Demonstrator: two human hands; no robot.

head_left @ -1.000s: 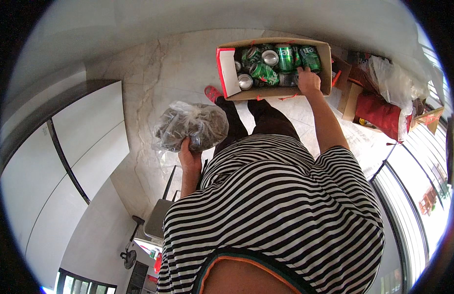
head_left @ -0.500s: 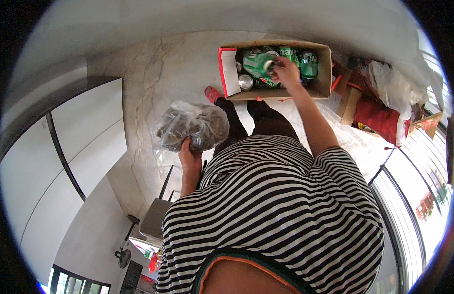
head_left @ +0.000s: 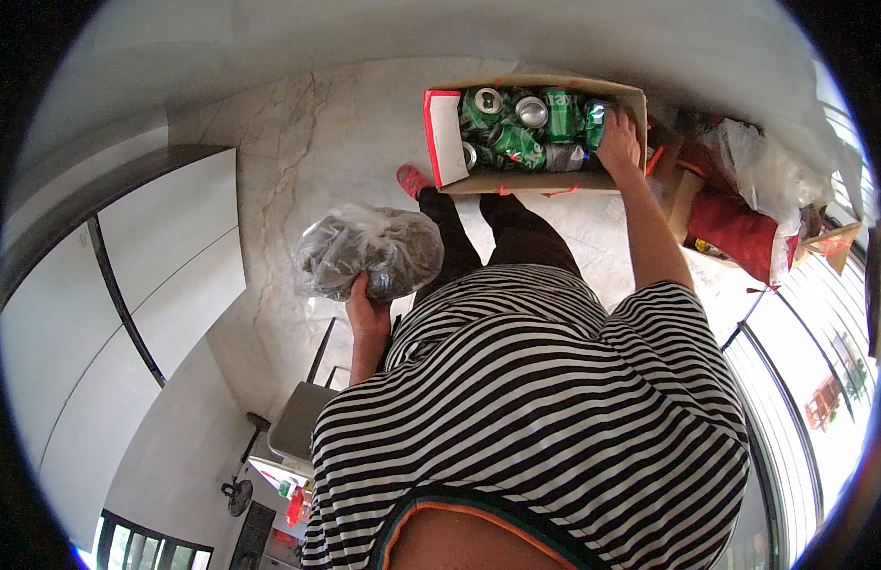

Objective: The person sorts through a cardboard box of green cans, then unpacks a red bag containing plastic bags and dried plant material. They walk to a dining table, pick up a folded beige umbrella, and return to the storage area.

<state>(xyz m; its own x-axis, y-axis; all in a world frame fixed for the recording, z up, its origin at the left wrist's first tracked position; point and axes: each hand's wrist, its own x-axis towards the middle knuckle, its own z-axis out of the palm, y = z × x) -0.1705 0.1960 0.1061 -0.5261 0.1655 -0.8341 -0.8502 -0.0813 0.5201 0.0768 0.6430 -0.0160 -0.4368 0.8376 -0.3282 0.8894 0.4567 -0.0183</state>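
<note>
Right hand (head_left: 619, 142) shifted to cardboard box's (head_left: 540, 181) corner; left hand (head_left: 364, 302) grips crinkly plastic bag (head_left: 366, 249).

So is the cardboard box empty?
No, the cardboard box holds many green cans, and the right hand reaches into it.

A short-sleeved shirt (head_left: 526, 399) with black and white horizontal stripes is worn, its sleeves ending above the elbows. Dark trousers (head_left: 502, 233) cover the legs. A red shoe (head_left: 412, 179) is seen on 1 foot. Both forearms are left bare.
</note>
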